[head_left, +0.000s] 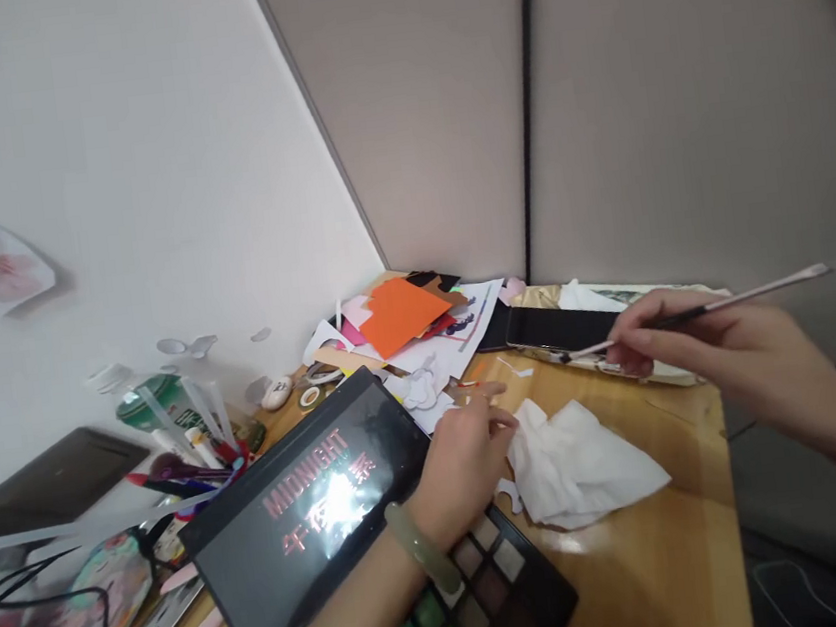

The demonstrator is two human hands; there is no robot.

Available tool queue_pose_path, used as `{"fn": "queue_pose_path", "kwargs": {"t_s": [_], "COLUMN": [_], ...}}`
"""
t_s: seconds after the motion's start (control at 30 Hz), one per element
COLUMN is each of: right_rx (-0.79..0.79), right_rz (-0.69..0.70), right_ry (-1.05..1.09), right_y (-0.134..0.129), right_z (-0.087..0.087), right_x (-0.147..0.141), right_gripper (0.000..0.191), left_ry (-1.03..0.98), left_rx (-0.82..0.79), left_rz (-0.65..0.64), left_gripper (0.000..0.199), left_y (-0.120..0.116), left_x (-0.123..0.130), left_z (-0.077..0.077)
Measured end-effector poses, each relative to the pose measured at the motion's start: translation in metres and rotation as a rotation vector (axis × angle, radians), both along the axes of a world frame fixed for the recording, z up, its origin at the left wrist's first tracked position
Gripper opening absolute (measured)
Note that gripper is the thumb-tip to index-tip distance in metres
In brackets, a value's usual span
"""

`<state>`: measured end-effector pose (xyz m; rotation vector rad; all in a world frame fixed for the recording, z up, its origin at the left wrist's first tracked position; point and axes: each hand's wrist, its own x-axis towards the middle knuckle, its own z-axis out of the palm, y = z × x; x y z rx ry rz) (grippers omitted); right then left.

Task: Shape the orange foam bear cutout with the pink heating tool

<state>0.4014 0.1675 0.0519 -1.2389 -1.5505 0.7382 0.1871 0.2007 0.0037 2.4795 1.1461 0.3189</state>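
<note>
My right hand [700,342], at the right above the table edge, pinches a thin makeup brush [755,291] with a pale and black handle. The brush lies nearly level, its small dark tip pointing left. My left hand [471,453] reaches over an eyeshadow palette [485,578], with the index finger stretched out and the other fingers loosely bent. Its fingertips are at the left edge of a crumpled white tissue [578,461]. The palette stands open; its glossy black lid [268,582] reads MIDNIGHT, and my forearm hides part of the green and brown pans.
Coloured paper, with an orange sheet [403,315] on top, is piled in the back corner. A black phone [559,326] lies behind the tissue. A bottle [148,400], pens [179,471] and dark cables [104,601] crowd the left. The table's right edge [733,499] drops off.
</note>
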Motion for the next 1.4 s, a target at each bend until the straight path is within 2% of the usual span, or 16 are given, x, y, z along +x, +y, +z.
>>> {"fn": "queue_pose_path", "kwargs": {"t_s": [0.13, 0.3, 0.4, 0.53, 0.67, 0.8, 0.93, 1.17, 1.3, 1.4], "right_rx": [-0.125, -0.107, -0.081, -0.085, -0.094, -0.059, -0.09, -0.056, -0.048, -0.037], "right_rz": [0.152, 0.208, 0.23, 0.338, 0.358, 0.355, 0.298, 0.257, 0.367, 0.347], "right_ry": [-0.034, -0.366, -0.417, -0.46, -0.542, -0.577, -0.548, -0.732, -0.749, -0.794], "right_y": [-0.017, -0.035, -0.039, -0.037, -0.034, -0.034, -0.032, -0.027, -0.028, -0.027], "right_z": [-0.021, -0.037, -0.039, -0.045, -0.053, -0.05, -0.042, -0.048, -0.048, -0.049], "right_x": [-0.006, -0.016, -0.018, -0.022, -0.024, -0.025, -0.03, -0.033, -0.035, -0.037], "right_gripper": [0.012, 0.013, 0.013, 0.015, 0.014, 0.013, 0.015, 0.017, 0.017, 0.014], "left_ry": [0.039, 0.036, 0.023, 0.026, 0.027, 0.039, 0.054, 0.036, 0.034, 0.048], "left_rx": [-0.022, -0.001, 0.02, 0.023, 0.038, 0.065, 0.102, 0.12, 0.122, 0.13], "left_rz": [-0.112, -0.182, -0.194, -0.153, -0.135, -0.145, -0.145, -0.131, -0.134, -0.129], "left_gripper": [0.028, 0.037, 0.045, 0.042, 0.048, 0.046, 0.038, 0.037, 0.025, 0.027], "left_y": [-0.002, -0.01, -0.012, -0.014, -0.018, -0.022, -0.025, -0.024, -0.024, -0.025], "left_x": [0.004, 0.016, 0.02, 0.023, 0.024, 0.027, 0.029, 0.028, 0.028, 0.028], "left_z": [0.003, 0.0, -0.004, -0.011, -0.016, -0.016, -0.015, -0.017, -0.015, -0.014]}}
